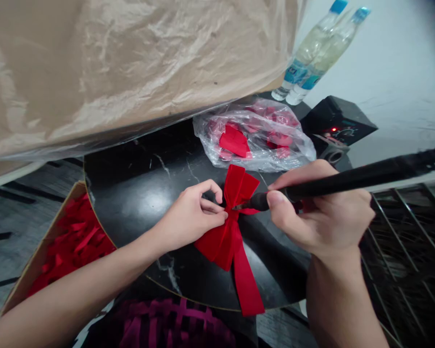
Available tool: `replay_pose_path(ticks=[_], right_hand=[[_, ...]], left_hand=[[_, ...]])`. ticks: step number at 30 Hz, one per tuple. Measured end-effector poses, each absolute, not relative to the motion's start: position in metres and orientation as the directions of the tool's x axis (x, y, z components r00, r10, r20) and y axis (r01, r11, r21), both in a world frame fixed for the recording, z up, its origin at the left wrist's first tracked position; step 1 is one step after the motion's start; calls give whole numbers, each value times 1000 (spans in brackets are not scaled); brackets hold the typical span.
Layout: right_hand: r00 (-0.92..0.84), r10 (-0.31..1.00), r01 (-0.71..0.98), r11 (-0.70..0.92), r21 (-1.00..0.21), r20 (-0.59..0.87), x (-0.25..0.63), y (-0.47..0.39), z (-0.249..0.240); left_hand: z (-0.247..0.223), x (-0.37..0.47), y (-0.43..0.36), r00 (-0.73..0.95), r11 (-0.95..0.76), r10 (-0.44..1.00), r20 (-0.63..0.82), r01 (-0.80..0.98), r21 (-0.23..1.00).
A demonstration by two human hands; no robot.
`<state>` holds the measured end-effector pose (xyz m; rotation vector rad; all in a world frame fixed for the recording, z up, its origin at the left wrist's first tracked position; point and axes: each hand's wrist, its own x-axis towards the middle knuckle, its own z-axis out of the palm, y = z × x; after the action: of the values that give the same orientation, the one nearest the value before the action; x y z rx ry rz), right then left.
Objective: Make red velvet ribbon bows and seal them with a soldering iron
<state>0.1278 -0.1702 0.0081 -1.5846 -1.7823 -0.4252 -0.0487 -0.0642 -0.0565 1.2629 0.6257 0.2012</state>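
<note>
A red ribbon bow [221,241] lies on the black marble-look tabletop, one tail reaching past the table's front edge. My left hand [199,210] pinches the bow near its centre, thumb and fingers curled together. In my right hand [319,212] is a black soldering iron [311,186], held like a pen. Its tip meets the middle of the bow, close to my left fingertips, and its cord runs off to the right. The fingers of my right hand partly hide the handle.
Behind the bow lies a clear plastic bag [253,135] with red pieces. A black control box [339,121] with a red light stands at right, near two bottles [311,58]. A plastic-wrapped carton [148,63] fills the back left. Below left is a box of red ribbons [76,237].
</note>
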Motion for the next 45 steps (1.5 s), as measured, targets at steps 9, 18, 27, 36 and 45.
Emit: replay_pose_path(ticks=[9,18,27,36,45], right_hand=[[64,650,932,231,-277,757,132,-173,6],[93,638,903,270,-335,764,132,-179,5],[79,691,904,254,-344,718,128,-178,2],[59,704,913,248,-323,708,127,-178,2],[14,723,917,266,-298,691,126,-174,3]], left_hand=[[-56,-49,-63,809,322,474,-347,208,924],[-57,-49,-63,795,318,486,-364,226,921],[-53,-47,-63,800,335,467,-377,234,913],[-57,-49,-63,810,329,472,-349,206,922],[-59,-49,-64,818,300,470,-331,205,932]])
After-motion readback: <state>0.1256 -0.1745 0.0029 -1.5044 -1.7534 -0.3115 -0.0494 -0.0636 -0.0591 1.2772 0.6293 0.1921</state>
